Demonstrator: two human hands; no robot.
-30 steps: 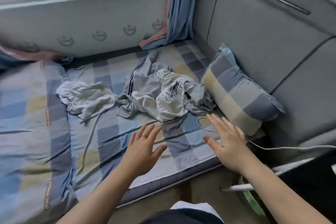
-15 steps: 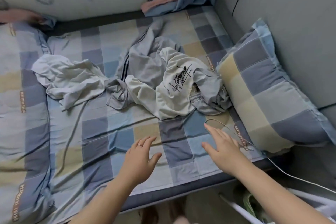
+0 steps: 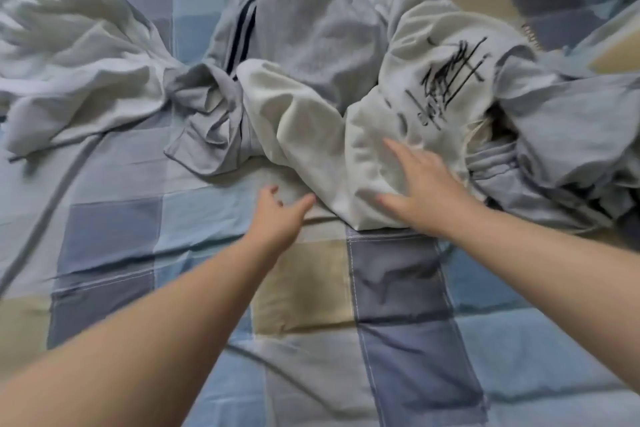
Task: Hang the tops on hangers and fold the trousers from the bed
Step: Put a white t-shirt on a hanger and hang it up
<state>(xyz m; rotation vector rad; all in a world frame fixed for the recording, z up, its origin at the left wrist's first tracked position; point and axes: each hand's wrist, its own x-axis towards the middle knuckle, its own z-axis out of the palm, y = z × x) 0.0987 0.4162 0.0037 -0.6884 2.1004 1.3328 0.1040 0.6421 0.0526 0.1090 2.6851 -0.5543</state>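
Two hands are out over the pile, neither gripping anything. I'm laying my right hand (image 3: 426, 191) flat on the printed top (image 3: 398, 107), fingers spread and straight, resting on its near fold. My left hand (image 3: 280, 215) is hovering just left of that top's near edge, fingers loosely bent, thumb out, holding nothing. I can't tell if the fingertips are touching cloth or sheet (image 3: 398, 305).

The top is lying crumpled mid-bed, print facing up, draping over the striped trousers (image 3: 304, 28), which are running off to the far side. A white garment (image 3: 69, 55) is lying far left, well apart from my hands. Grey cloth (image 3: 571, 135) is bunching at right, touching the top; I can't tell what garment it is. No hanger is showing.

I'm reading this as step one: picking the first top. The next move is calling for both hands pinching the top's near edge or shoulders, then lifting it clear without dragging the trousers, since the two are tangling together.
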